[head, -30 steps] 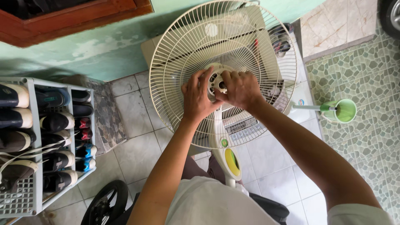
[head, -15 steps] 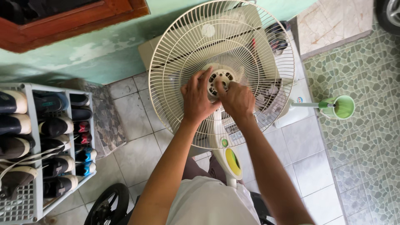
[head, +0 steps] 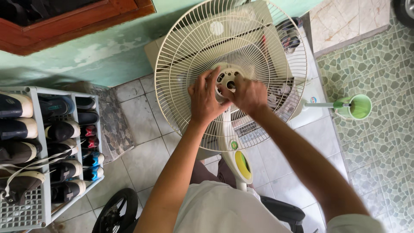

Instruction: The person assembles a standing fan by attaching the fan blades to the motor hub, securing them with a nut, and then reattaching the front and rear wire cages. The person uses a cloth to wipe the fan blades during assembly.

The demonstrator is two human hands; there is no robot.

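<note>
Both hands work at the hub (head: 228, 80) in the centre of the cream fan guard (head: 181, 56): the left hand (head: 205, 101), at seven o'clock of it, rests open-fingered on the wires, while the right hand (head: 246, 96), at four o'clock, pinches the hub's edge. A slipped grip could likely catch fingers in the thin wires or rock the fan toward the shoe rack (head: 39, 203) at nine o'clock.

One fan guard (head: 181, 73), one shoe rack (head: 38, 203), one green scoop (head: 359, 107), two hands (head: 206, 100)

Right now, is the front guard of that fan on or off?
Off. The wire guard shows only behind the bare hub, which the left hand and right hand touch directly.
</note>
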